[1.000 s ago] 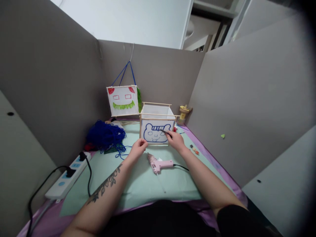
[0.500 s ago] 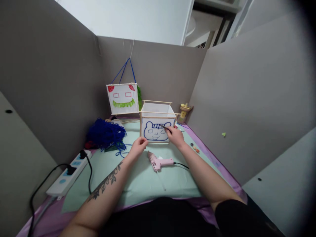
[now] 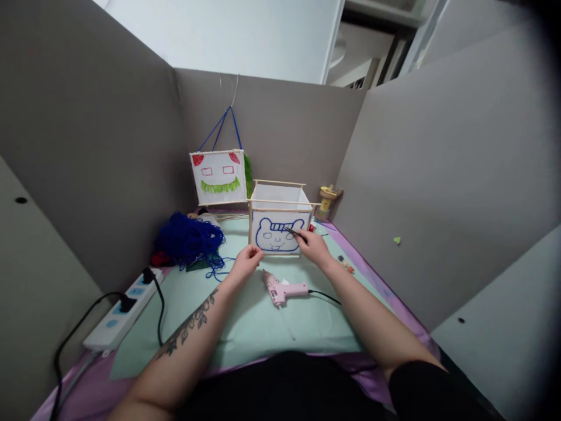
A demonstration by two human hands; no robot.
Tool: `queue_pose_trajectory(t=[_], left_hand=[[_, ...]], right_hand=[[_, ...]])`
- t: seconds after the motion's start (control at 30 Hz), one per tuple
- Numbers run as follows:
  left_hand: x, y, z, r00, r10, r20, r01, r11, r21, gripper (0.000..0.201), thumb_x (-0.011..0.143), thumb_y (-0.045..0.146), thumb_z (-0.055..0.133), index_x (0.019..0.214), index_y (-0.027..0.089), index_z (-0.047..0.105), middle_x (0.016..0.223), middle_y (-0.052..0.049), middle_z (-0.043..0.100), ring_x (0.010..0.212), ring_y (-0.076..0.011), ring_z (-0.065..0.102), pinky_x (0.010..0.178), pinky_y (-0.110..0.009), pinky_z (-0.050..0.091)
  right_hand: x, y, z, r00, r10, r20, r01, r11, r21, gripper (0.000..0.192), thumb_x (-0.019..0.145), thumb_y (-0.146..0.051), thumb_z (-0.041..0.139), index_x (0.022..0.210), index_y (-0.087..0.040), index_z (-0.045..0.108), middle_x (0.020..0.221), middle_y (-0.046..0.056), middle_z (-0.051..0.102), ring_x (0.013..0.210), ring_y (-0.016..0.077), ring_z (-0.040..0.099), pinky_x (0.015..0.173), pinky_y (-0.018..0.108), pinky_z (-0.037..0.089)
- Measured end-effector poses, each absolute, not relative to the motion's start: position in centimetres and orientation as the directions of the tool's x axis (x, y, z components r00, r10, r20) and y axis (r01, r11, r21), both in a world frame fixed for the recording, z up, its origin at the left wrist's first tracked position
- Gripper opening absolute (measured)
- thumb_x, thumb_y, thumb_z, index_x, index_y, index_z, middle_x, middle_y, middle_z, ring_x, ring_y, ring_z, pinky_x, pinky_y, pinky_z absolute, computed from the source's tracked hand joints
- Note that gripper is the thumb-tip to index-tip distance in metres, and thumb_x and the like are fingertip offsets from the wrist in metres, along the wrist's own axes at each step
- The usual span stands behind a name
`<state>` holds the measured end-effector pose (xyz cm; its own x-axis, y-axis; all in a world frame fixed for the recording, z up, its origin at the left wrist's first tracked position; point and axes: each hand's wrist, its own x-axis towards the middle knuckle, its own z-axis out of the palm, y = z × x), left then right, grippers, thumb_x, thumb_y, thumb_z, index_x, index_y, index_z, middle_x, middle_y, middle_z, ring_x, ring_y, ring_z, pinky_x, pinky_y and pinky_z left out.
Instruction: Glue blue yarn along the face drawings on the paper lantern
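Note:
A white paper lantern (image 3: 283, 245) with a wooden stick frame stands on the table, its top uncovered. Its front carries a bear-like face outlined in blue yarn, with striped markings on the forehead. Fingers pinched together, my left hand (image 3: 249, 260) is at the lantern's lower left corner and grips its edge. My right hand (image 3: 313, 245) is closed around dark, slim tweezers (image 3: 294, 232), whose tips are slightly apart over the face near the forehead stripes. Just below the lantern lies a pink glue gun (image 3: 284, 289), nozzle toward my left hand, a glue stick protruding from it.
A finished-looking lantern (image 3: 219, 175) with a red and green face hangs by blue cords at the back. Tangled blue yarn (image 3: 188, 240) lies left, behind a white power strip (image 3: 123, 313). A yellow cup-like object (image 3: 326, 202) stands back right. Grey panels (image 3: 272, 117) enclose the table.
My right hand has shifted slightly right and down, drawing the tweezers' tips a little off their earlier spot; the tips now show apart. My left hand stays at the corner.

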<state>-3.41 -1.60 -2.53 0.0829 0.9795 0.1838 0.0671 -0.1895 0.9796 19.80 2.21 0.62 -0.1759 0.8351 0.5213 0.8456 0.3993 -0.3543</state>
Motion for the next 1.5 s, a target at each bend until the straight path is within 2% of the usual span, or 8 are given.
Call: queue_pose_trajectory(t=[0.17,0.37,0.53,0.67,0.93,1.17,1.4,1.5], left_hand=[[-3.3,-1.7,-2.5,0.088,0.98,0.18,0.073,-0.187,0.98,0.02,0.07,0.037,0.058,0.071,0.018,0.051,0.053,0.007,0.045,0.046,-0.0074,0.038,0.048,-0.02,0.031],[-3.4,-1.4,-2.9,0.078,0.979,0.19,0.069,-0.195,0.978,0.021,0.07,0.037,0.058,0.071,0.017,0.051,0.053,0.006,0.045,0.047,-0.0075,0.039,0.047,-0.02,0.031],[-3.4,-1.3,-3.0,0.086,0.98,0.181,0.071,-0.187,0.98,0.021,0.07,0.037,0.057,0.072,0.018,0.05,0.053,0.006,0.044,0.047,-0.0077,0.039,0.046,-0.02,0.031],[-3.3,-1.4,-2.9,0.075,0.98,0.184,0.067,-0.189,0.98,0.022,0.069,0.039,0.058,0.071,0.018,0.05,0.052,0.006,0.044,0.047,-0.0078,0.039,0.046,-0.02,0.031],[-3.3,-1.4,-2.8,0.075,0.982,0.176,0.081,-0.181,0.98,0.02,0.069,0.037,0.057,0.071,0.019,0.05,0.053,0.006,0.044,0.047,-0.0082,0.039,0.047,-0.02,0.03],[-3.3,-2.2,-2.2,0.038,0.956,0.292,0.177,-0.294,0.939,0.019,0.071,0.037,0.056,0.07,0.019,0.053,0.058,0.004,0.049,0.053,-0.0107,0.043,0.053,-0.022,0.034],[-0.6,-2.1,0.9,0.06,0.909,0.412,0.381,-0.402,0.832,0.02,0.072,0.038,0.059,0.068,0.019,0.058,0.058,0.002,0.054,0.056,-0.0122,0.047,0.055,-0.024,0.035],[0.5,-0.8,3.1,-0.065,0.888,0.455,0.34,-0.409,0.847,0.023,0.075,0.04,0.057,0.068,0.018,0.056,0.058,0.002,0.053,0.057,-0.0121,0.047,0.056,-0.024,0.036]], right_hand=[[20.4,2.2,0.4,-0.17,0.91,0.377,0.803,0.35,-0.483,0.031,0.086,-0.038,0.043,0.093,-0.021,0.068,0.081,0.002,0.07,0.075,0.0175,0.062,0.063,0.024,0.043],[20.4,2.9,0.7,-0.083,0.969,0.233,0.706,0.222,-0.672,0.044,0.085,-0.045,0.039,0.073,-0.018,0.072,0.055,0.001,0.062,0.057,0.0142,0.058,0.054,0.022,0.04],[20.2,2.8,0.8,-0.122,0.97,0.208,0.626,0.238,-0.742,0.043,0.08,-0.047,0.046,0.071,-0.015,0.073,0.049,0.001,0.058,0.052,0.0128,0.054,0.05,0.021,0.039],[20.6,2.6,0.9,-0.039,0.951,0.306,0.549,0.277,-0.788,0.046,0.081,-0.05,0.044,0.078,-0.015,0.073,0.054,0.002,0.059,0.056,0.014,0.056,0.054,0.023,0.042],[20.8,1.7,2.7,0.147,0.73,0.668,0.604,0.469,-0.645,0.052,0.089,-0.052,0.031,0.1,-0.015,0.066,0.077,0.006,0.067,0.076,0.0186,0.062,0.069,0.027,0.046],[21.8,1.2,1.3,-0.058,0.783,0.62,0.676,0.487,-0.553,0.042,0.087,-0.048,0.04,0.078,-0.019,0.068,0.072,0.003,0.069,0.071,0.0175,0.062,0.066,0.025,0.044],[22.2,-0.2,-0.7,0.027,0.833,0.553,0.683,0.389,-0.619,0.034,0.084,-0.047,0.046,0.082,-0.022,0.069,0.082,0.001,0.071,0.077,0.0181,0.063,0.068,0.025,0.044],[21.2,-0.3,0.4,0.042,0.832,0.554,0.707,0.367,-0.605,0.033,0.081,-0.05,0.052,0.08,-0.024,0.07,0.081,0.0,0.072,0.076,0.0173,0.063,0.064,0.024,0.042]])
